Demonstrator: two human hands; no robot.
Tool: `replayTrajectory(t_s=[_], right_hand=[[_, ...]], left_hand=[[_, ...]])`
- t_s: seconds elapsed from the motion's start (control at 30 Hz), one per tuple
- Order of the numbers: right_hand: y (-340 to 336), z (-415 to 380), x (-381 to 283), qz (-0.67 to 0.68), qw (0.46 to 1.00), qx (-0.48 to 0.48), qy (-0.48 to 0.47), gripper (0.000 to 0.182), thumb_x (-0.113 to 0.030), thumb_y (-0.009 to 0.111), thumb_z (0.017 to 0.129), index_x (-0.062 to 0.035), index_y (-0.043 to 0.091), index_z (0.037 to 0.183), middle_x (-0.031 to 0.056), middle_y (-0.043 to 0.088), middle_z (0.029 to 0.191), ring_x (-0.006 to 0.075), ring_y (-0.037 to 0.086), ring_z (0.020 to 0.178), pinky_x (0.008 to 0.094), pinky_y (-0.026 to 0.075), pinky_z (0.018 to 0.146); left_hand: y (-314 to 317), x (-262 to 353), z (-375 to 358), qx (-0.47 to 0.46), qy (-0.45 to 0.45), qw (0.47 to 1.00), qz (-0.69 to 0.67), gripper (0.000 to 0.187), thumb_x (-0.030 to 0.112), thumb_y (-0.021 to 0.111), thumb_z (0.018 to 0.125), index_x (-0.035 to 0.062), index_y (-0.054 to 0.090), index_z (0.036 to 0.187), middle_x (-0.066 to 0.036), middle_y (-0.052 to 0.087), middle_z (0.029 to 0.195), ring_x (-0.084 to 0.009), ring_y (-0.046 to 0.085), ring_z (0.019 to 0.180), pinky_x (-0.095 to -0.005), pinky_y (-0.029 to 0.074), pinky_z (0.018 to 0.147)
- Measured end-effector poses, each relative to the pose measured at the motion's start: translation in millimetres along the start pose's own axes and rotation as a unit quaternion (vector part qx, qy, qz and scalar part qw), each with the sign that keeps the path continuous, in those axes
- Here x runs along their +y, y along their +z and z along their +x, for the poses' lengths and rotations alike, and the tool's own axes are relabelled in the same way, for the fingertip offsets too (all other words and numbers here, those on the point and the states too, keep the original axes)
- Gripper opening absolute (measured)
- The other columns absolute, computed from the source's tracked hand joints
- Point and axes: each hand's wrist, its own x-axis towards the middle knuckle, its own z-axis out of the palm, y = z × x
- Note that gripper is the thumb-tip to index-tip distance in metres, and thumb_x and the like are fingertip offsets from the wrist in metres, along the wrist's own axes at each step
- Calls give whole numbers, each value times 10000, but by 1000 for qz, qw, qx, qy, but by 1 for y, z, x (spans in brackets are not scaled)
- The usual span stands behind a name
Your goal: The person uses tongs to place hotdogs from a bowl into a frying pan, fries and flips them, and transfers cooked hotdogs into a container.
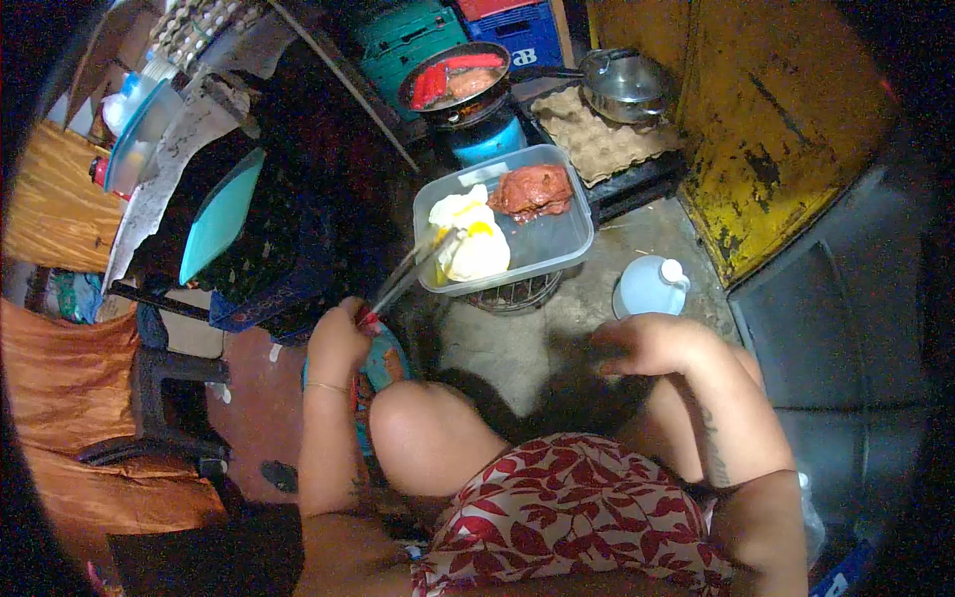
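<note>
My left hand [340, 338] is closed around metal tongs [400, 279]. The tips of the tongs are at the fried eggs [476, 249], which lie in the left part of a clear plastic container [542, 261]. A lump of reddish meat [535, 191] sits in the same container, at the back right. Over my right knee hangs my right hand [642, 343], with nothing visible in it; its loosely bent fingers are partly in shadow. Just beyond it stands a white plastic jug [652, 286]. Behind the container, a frying pan [460, 107] holds red sausages [445, 82] and paler pieces.
The pan sits on a stove with a blue body [485, 142]. A metal pot [624, 88] rests on a cardboard egg tray [594, 139]. Plastic crates [408, 38] stand behind. A yellow panel [756, 139] bounds the right; a shelf with a tub [149, 129] is at left.
</note>
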Motion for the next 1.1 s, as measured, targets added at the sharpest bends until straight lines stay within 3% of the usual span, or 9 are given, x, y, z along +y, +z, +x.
replayTrajectory(t_s=[0.37, 0.53, 0.6, 0.7, 0.77, 0.87, 0.9, 1.0, 1.1], right_hand=[[-2, 0, -15, -5, 993, -74, 93, 500, -412, 661, 858, -75, 600, 1223, 195, 673, 1097, 376, 643, 1005, 440, 505, 878], [-4, 0, -19, -33, 994, -53, 85, 477, -364, 669, 881, -50, 595, 1232, 186, 671, 1115, 347, 640, 1026, 408, 496, 906], [-10, -4, -34, 24, 998, 48, 32, 402, -276, 697, 878, -49, 613, 1199, 178, 662, 1093, 335, 631, 1023, 395, 494, 905], [-20, -8, -74, 142, 947, 194, -212, 320, -80, 728, 822, -41, 631, 1124, 143, 634, 1102, 327, 605, 1062, 412, 495, 910], [-48, -24, -123, 223, 893, 214, -328, 332, -176, 741, 834, -28, 642, 1114, 145, 618, 1087, 313, 598, 1043, 398, 484, 906], [-80, -57, -183, 247, 863, 225, -379, 424, -359, 691, 871, 2, 647, 1089, 155, 602, 1082, 295, 587, 1034, 378, 469, 898], [-86, -65, -200, 302, 820, 253, -415, 535, -499, 619, 851, 2, 656, 1034, 190, 601, 1053, 304, 598, 988, 422, 458, 916], [-96, -84, -225, 317, 785, 271, -457, 565, -525, 596, 859, -1, 652, 1062, 178, 603, 1059, 283, 594, 987, 404, 455, 906], [-99, -98, -232, 319, 771, 283, -473, 596, -552, 572, 867, -4, 647, 1089, 167, 605, 1064, 261, 591, 985, 387, 451, 895]], left_hand=[[11, 4, -4, -18, -21, 1000, 4, 289, 212, 733, 792, 66, 665, 1032, -179, 700, 993, -376, 658, 948, -470, 509, 813], [27, -23, -1, 64, -29, 990, -125, 387, 204, 741, 795, 35, 648, 1130, -209, 690, 1002, -387, 659, 945, -440, 511, 836], [29, -28, 2, 91, -4, 987, -132, 402, 207, 743, 797, 28, 643, 1143, -216, 688, 1007, -386, 659, 948, -436, 511, 840], [15, -5, 12, 122, 15, 981, -151, 414, 213, 745, 799, 23, 639, 1152, -223, 685, 1020, -385, 657, 956, -435, 512, 841], [4, 13, 18, 116, 12, 981, -156, 413, 216, 747, 800, 25, 640, 1150, -225, 684, 1026, -385, 655, 962, -439, 512, 838], [-12, 40, 46, 165, 37, 982, -80, 401, 243, 736, 808, 86, 636, 1164, -206, 675, 1006, -403, 645, 949, -477, 511, 806], [-13, 43, 61, 187, 67, 978, -63, 385, 254, 731, 816, 102, 629, 1155, -194, 672, 992, -406, 640, 940, -489, 508, 790], [-36, 70, 96, 152, 69, 985, -54, 352, 264, 731, 824, 108, 632, 1124, -178, 669, 988, -382, 635, 945, -475, 510, 783], [-50, 96, 119, 207, 85, 974, 16, 334, 265, 733, 826, 114, 645, 1110, -156, 671, 967, -359, 649, 936, -472, 526, 776]])
